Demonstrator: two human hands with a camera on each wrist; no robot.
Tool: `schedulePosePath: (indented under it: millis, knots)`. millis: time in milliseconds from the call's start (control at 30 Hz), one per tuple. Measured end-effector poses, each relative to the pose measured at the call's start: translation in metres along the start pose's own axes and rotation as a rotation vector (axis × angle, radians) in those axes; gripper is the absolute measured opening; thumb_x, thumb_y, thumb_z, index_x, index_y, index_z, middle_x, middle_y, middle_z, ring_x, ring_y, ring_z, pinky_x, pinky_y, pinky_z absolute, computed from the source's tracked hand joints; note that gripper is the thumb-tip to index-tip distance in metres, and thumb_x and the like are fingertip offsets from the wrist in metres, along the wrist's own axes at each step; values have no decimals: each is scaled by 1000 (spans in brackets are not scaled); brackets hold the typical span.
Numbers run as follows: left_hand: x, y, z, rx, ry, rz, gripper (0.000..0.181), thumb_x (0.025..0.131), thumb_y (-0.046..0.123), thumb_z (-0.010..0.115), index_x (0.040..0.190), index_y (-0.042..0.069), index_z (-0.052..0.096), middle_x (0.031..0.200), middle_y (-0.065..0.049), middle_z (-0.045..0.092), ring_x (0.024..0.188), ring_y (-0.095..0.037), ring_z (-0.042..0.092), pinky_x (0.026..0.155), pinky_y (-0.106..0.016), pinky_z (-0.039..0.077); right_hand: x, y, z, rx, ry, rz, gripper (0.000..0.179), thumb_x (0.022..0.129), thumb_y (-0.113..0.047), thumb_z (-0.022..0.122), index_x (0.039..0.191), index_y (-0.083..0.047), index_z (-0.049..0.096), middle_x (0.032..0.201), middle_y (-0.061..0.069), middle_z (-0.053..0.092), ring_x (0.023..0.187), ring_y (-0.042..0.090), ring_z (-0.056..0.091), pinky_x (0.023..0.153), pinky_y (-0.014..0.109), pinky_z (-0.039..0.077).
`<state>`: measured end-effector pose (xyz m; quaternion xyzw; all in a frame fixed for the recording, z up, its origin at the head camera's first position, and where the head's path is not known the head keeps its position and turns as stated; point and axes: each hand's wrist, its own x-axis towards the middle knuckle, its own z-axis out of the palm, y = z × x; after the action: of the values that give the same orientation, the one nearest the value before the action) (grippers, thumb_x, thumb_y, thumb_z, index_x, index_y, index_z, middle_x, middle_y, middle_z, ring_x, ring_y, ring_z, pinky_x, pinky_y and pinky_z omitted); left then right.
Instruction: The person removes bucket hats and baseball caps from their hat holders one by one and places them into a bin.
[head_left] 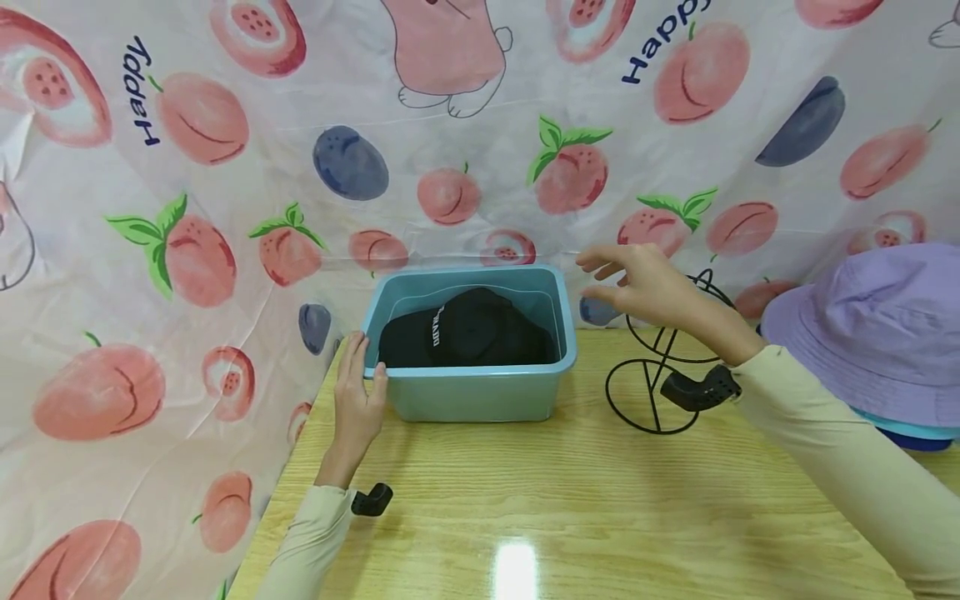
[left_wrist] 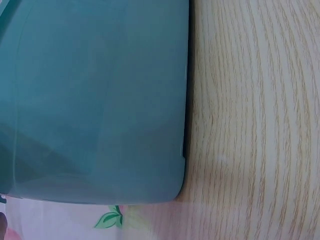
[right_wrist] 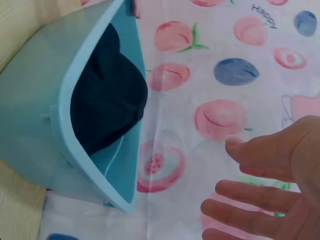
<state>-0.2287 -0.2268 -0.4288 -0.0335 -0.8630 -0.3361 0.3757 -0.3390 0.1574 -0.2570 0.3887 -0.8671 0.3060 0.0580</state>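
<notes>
A blue-green plastic bin [head_left: 472, 396] stands on the wooden table against the patterned cloth. Inside it lies a black baseball cap [head_left: 480, 329] with white lettering, its brim toward the left. My left hand [head_left: 358, 408] rests on the bin's left front corner, fingers straight along the rim; the left wrist view shows mostly the bin's side wall [left_wrist: 100, 100]. Past the bin's right end, my right hand [head_left: 637, 283] hovers in the air with fingers spread loosely and nothing in them. In the right wrist view that hand [right_wrist: 270, 185] is apart from the bin and the cap [right_wrist: 107, 95].
At the right edge sits a lilac bucket hat [head_left: 885, 325] on top of other hats in light and dark blue. A looped black cable [head_left: 611, 400] lies on the table between the bin and the hats. Fruit-print cloth [head_left: 450, 150] hangs behind and at left.
</notes>
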Motion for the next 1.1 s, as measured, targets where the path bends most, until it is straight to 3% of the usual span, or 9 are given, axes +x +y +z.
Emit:
schedulePosePath:
  millis: [1100]
  knots:
    - [0,-1,1,-8,12,4,49,94,15,50,137,-8,42,147,-18,35,136,-32,30,107,-52,27,-36,22,-47,-92,101,16,32,88,-12,66,119,-3,62,112,18,65,98,33,63,78,54,50]
